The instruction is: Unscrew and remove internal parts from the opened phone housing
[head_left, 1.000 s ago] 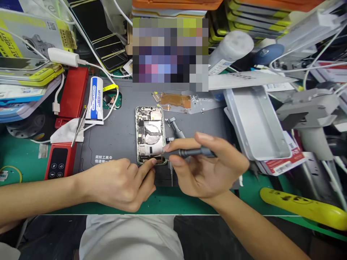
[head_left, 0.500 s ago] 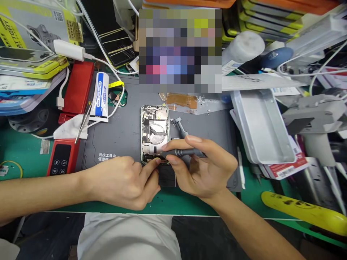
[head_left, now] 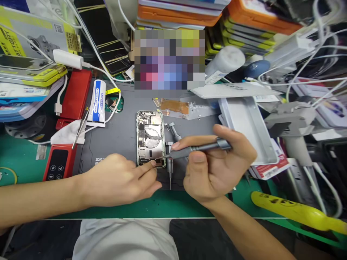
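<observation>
An opened smartphone (head_left: 150,142) lies on the dark grey mat, its inner boards and round coil area exposed. My left hand (head_left: 121,182) lies at its lower end, the index fingertip touching the bottom edge area and the thumb apart below. A grey screwdriver (head_left: 199,148) is held in my right hand (head_left: 222,166) between thumb and fingers, slanting down left. Its thin tip reaches the phone's lower part, close to my left fingertip. Two more screwdrivers lie right of the phone: one grey (head_left: 175,131), one upright in view (head_left: 170,164), partly behind the held one.
On the left are tweezers (head_left: 80,130), a white-blue tube (head_left: 98,103) and a red device with buttons (head_left: 58,162). An orange-brown film strip (head_left: 174,107) lies beyond the phone. A grey tray (head_left: 251,133) stands to the right. Cables and stacked boxes crowd the back.
My right hand has shifted right and back from the phone, with the screwdriver now showing its tip and more of its length. My left fingertip stays on the phone. The camera view has shifted slightly.
</observation>
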A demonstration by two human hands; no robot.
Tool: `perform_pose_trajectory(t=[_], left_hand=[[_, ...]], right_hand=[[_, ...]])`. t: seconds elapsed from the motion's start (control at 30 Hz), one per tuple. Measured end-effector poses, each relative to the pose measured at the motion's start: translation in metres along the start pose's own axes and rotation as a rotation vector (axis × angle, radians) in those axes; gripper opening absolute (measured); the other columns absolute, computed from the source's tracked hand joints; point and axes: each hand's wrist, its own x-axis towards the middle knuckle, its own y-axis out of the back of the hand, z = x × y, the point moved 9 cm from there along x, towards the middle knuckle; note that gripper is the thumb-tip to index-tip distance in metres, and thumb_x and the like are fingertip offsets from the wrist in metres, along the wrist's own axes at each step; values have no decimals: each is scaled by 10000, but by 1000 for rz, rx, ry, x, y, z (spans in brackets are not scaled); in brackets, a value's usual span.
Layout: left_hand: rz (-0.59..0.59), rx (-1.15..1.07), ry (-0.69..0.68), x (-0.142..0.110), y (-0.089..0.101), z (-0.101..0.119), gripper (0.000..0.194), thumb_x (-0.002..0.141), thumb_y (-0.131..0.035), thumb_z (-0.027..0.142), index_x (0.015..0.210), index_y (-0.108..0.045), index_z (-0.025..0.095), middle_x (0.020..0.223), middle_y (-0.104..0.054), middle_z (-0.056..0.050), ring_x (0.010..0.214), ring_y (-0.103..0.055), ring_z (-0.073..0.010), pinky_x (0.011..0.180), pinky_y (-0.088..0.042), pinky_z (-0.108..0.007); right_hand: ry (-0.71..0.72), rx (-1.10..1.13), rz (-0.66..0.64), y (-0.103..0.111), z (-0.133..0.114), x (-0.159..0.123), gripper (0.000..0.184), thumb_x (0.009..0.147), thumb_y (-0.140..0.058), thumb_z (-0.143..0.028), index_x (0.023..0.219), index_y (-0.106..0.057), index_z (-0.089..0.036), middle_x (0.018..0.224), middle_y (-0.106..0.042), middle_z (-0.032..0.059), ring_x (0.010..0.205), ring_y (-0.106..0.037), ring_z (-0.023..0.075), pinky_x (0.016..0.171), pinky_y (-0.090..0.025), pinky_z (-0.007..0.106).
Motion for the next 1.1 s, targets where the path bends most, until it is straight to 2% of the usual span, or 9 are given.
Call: perform_pose_trajectory(t=[0.1, 0.17, 0.27, 0.4, 0.67, 0.93, 1.1], left_hand=[[-33, -90, 88, 2, -1, -12, 333, 1147, -486, 335, 1032, -746, 161, 736, -772, 18, 501, -680, -128, 430, -414, -259], [-41, -109, 109, 3, -1, -15, 367, 1159, -459, 366, 1024, -740, 172, 665, -728, 43, 491, -671, -130, 434, -391, -275], [-38, -110, 115, 3, -1, -16, 397, 1163, -442, 386, 1003, -736, 172, 669, -729, 47, 497, -677, -133, 438, -386, -299], [-21, -96, 102, 2, -2, -15, 347, 1152, -466, 333, 1001, -733, 171, 699, -746, 54, 502, -684, -138, 434, -403, -319], [-14, -104, 122, 3, 0, -15, 310, 1116, -489, 265, 945, -733, 179, 691, -744, 56, 516, -690, -131, 436, -411, -304], [-10, -99, 119, 4, -1, -14, 301, 1094, -511, 250, 924, -749, 181, 628, -686, 69, 472, -640, -131, 429, -370, -334], [-10, -96, 103, 4, -1, -14, 295, 1105, -513, 253, 951, -752, 175, 651, -700, 72, 485, -650, -132, 437, -384, -333]], right_hand=[[-136, 59, 26, 1, 7, 2, 398, 1046, -583, -335, 1439, -590, -395, 831, -714, 13, 640, -686, 232, 512, -571, 385], [-189, 85, -5, -1, 9, 3, 389, 1054, -562, -361, 1441, -578, -401, 767, -693, 9, 629, -668, 248, 518, -567, 396], [-184, 114, -49, -3, 7, 3, 377, 1047, -585, -366, 1423, -595, -392, 765, -710, 8, 615, -668, 239, 550, -589, 405], [-130, 181, -95, -8, 1, 4, 387, 1040, -604, -316, 1424, -605, -365, 789, -750, 15, 608, -683, 223, 549, -616, 402], [-128, 186, -84, -8, 0, 4, 372, 1036, -619, -303, 1405, -619, -356, 783, -755, 23, 595, -684, 214, 460, -593, 356], [-113, 279, -94, -9, 0, 7, 367, 1036, -634, -250, 1398, -635, -312, 804, -759, 1, 618, -692, 175, 470, -598, 292], [-132, 271, -102, -8, 2, 7, 375, 1038, -630, -238, 1406, -631, -307, 835, -773, 8, 638, -693, 181, 484, -589, 301]])
